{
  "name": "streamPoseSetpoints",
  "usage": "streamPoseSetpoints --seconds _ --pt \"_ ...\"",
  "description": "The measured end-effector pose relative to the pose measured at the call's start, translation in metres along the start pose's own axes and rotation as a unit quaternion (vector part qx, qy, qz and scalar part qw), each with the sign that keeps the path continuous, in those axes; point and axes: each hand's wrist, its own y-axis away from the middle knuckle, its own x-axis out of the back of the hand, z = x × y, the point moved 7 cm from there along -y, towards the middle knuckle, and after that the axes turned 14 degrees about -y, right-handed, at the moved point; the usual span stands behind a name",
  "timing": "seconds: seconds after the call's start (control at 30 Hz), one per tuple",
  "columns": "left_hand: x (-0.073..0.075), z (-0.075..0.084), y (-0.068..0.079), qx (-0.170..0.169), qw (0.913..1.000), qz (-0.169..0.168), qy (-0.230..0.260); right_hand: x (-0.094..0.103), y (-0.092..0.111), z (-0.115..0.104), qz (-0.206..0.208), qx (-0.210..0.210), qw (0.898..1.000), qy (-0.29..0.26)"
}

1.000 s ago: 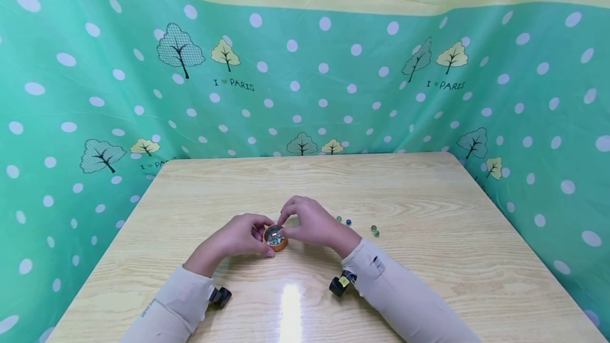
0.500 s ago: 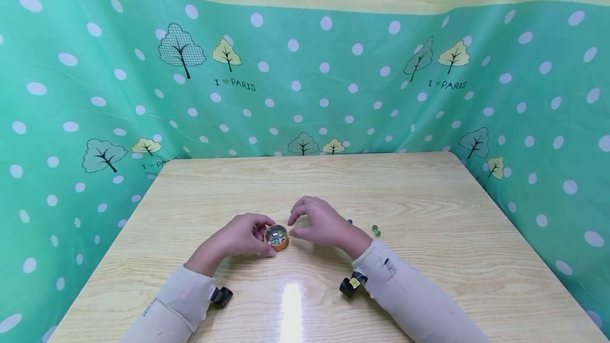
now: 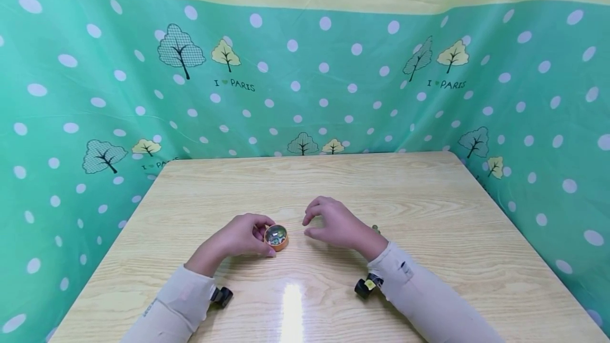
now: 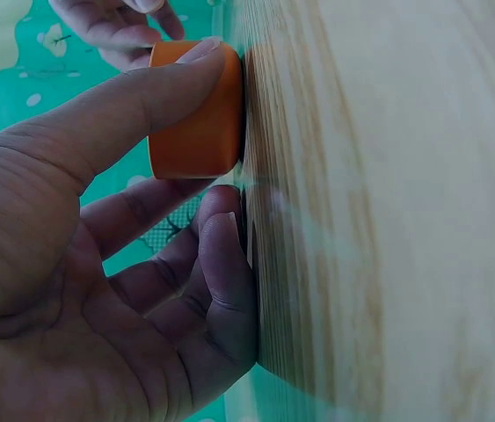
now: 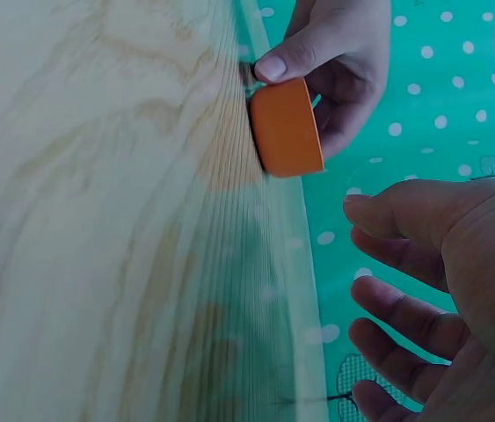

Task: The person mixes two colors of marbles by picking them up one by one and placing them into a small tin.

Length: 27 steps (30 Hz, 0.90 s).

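A small orange cup [image 3: 282,246] stands upright on the wooden table, with several glassy marbles [image 3: 275,237] inside. My left hand [image 3: 243,237] holds the cup from the left, its thumb along the near side; in the left wrist view the thumb lies on the orange wall [image 4: 185,145]. To the right of the cup, apart from it, hovers my right hand [image 3: 337,226]. Its fingers are loosely bent with nothing visible between them. The right wrist view shows those fingers [image 5: 414,316] spread and relaxed, facing the cup.
Green marbles [image 3: 375,228] lie on the table [image 3: 429,258] behind the right wrist, partly covered by it. A green dotted curtain [image 3: 305,83] hangs along the table's back and sides. Black wrist cameras [image 3: 366,287] sit under both cuffs.
My right hand has drawn away from the cup's rim to the right, now covering the nearer loose marbles, including the blue one. The left hand keeps its hold and the cup stays put.
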Motion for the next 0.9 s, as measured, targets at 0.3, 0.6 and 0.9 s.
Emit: streamPoseSetpoints --seconds 0.3,0.6,0.9 --pt "0.0 0.0 0.0 0.001 1.0 0.001 0.001 0.014 0.013 0.01 0.018 0.003 1.0 0.011" --pt "0.0 -0.001 0.0 -0.002 1.0 0.001 -0.001 0.027 0.024 0.022 0.031 -0.009 0.999 0.015" --pt "0.001 -0.001 0.001 0.003 1.0 0.0 0.006 0.046 0.036 0.04 0.049 -0.026 0.998 0.023"
